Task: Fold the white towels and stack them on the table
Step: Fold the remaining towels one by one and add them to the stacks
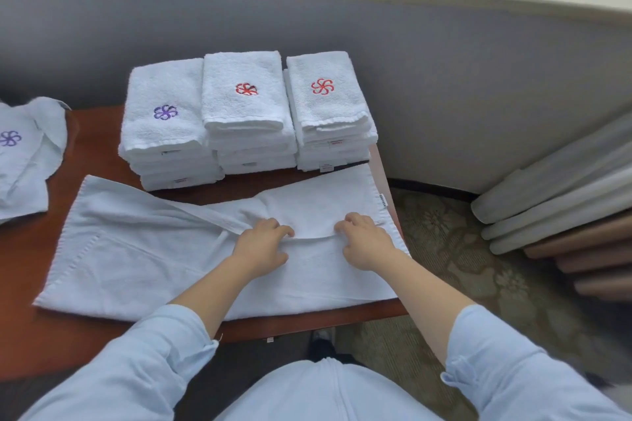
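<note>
A white towel (136, 260) lies spread across the brown table (99, 150), its near long edge folded up toward the middle on the right half. My left hand (261, 246) and my right hand (364, 239) both pinch that folded edge, fingers curled, about a hand's width apart. Behind the towel stand three stacks of folded white towels: the left stack (164, 126) with a purple flower mark, the middle stack (246, 113) and the right stack (328, 106) with red marks.
More unfolded white towels (24, 154) with a purple mark lie at the table's left edge. A grey wall runs behind the table. Rolled mats (554, 202) lean at the right over patterned carpet (461, 270). The table's right edge is just past my right hand.
</note>
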### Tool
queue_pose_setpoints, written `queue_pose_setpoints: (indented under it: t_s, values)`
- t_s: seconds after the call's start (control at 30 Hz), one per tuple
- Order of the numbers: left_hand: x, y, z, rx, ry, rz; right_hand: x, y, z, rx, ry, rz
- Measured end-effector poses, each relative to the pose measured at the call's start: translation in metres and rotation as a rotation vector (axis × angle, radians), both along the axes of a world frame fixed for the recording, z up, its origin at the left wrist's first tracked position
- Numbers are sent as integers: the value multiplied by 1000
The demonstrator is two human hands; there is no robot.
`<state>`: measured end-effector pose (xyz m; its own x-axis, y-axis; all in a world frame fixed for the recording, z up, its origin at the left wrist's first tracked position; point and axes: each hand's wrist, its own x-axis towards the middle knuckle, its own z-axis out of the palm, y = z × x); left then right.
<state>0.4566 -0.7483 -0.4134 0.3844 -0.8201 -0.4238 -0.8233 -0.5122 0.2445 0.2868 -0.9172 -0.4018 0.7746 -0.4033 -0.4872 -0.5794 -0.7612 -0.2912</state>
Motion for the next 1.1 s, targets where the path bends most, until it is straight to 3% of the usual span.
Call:
queue_pose_setpoints:
  t_s: [0.3,0.47,0.6,0.87,1.0,1.1]
  values:
    - [-19,-23,7,-49,128,-97,-25,-12,4,-53,67,-140]
    - [-1,-4,13,-170,166,22,-1,-4,9,-50,-99,-179]
    - [23,36,16,-242,111,198,40,20,13,36,-203,-64]
    - [90,142,21,-164,53,487,145,105,21,126,-297,202]
    - [129,187,18,-74,-3,473,184,156,15,161,-250,250]
    - [158,212,16,-10,3,340,208,189,8,177,-168,244]
